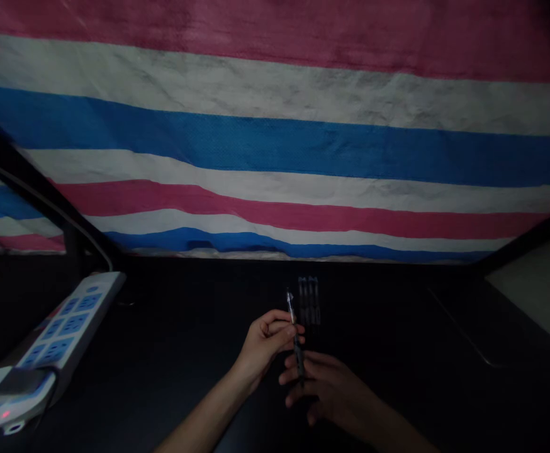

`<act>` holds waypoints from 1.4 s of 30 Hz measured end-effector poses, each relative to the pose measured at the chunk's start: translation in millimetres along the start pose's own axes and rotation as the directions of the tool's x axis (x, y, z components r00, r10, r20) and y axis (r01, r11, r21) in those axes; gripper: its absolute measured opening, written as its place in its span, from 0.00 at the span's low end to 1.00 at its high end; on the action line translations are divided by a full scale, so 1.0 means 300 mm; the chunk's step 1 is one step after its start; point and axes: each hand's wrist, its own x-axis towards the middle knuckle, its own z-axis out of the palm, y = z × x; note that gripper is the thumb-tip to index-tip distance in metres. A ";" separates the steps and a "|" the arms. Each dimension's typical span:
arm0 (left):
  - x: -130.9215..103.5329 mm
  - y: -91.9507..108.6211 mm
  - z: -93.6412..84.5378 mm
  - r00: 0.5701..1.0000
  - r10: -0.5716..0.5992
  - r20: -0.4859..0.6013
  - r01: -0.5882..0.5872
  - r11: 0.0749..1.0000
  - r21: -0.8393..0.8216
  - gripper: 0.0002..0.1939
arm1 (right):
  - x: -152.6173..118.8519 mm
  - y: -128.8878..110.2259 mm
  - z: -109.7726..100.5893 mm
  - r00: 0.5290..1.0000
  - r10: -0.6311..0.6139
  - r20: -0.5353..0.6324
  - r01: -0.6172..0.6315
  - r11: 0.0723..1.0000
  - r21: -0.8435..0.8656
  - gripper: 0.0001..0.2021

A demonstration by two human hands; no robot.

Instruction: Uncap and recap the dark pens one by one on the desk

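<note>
A slim pen (299,358) with a clear, shiny upper end stands tilted between my two hands over the dark tabletop. My left hand (268,343) is closed around its middle, thumb on the near side and fingers behind. Lower down, my right hand (329,387) has the dark end of the pen between thumb and fingers; its other fingers are loosely spread. Just beyond my hands, several similar pens (309,301) lie side by side in a neat row. Dim light hides their details.
On the left lies a white power strip (84,318) with blue sockets, a plugged-in cord and a red light. A dark flat panel (487,321) is at the right. Striped red, white and blue sheeting (303,145) hangs behind the black table (185,340).
</note>
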 end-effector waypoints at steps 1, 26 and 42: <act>-0.001 0.001 0.001 1.000 -0.001 -0.005 0.001 1.000 0.008 0.15 | 0.000 0.001 -0.001 1.000 0.001 0.003 -0.001 1.000 -0.004 0.18; -0.002 -0.006 0.000 1.000 0.024 -0.019 -0.023 0.999 0.033 0.14 | -0.006 0.001 0.005 0.999 0.041 0.030 -0.038 0.993 -0.113 0.18; 0.031 0.038 -0.049 0.965 0.057 -0.257 -0.128 0.955 -0.266 0.21 | -0.010 0.046 -0.013 0.994 0.090 0.056 -0.073 0.965 -0.254 0.16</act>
